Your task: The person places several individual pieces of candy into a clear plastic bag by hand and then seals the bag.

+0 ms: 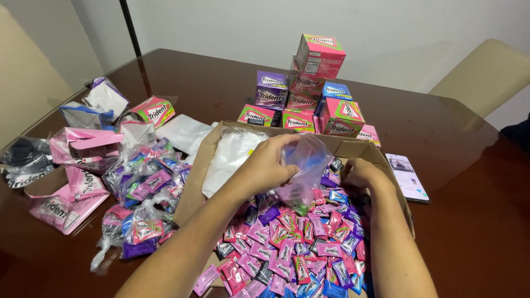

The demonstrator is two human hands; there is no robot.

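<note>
Small clear plastic bag [302, 165]: crumpled, mouth held open, raised just above the box contents. Loose heap of small pink, purple and blue foil gum packets [292, 248]: lying jumbled in an open brown cardboard box [200, 165].

Both forearms reach forward, left hand [269, 163] pinching (fingers curled), right hand [360, 175] palm-down.

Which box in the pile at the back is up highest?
The pink box with a green corner, tilted atop the stack; the purple, blue and other pink boxes sit lower.
</note>
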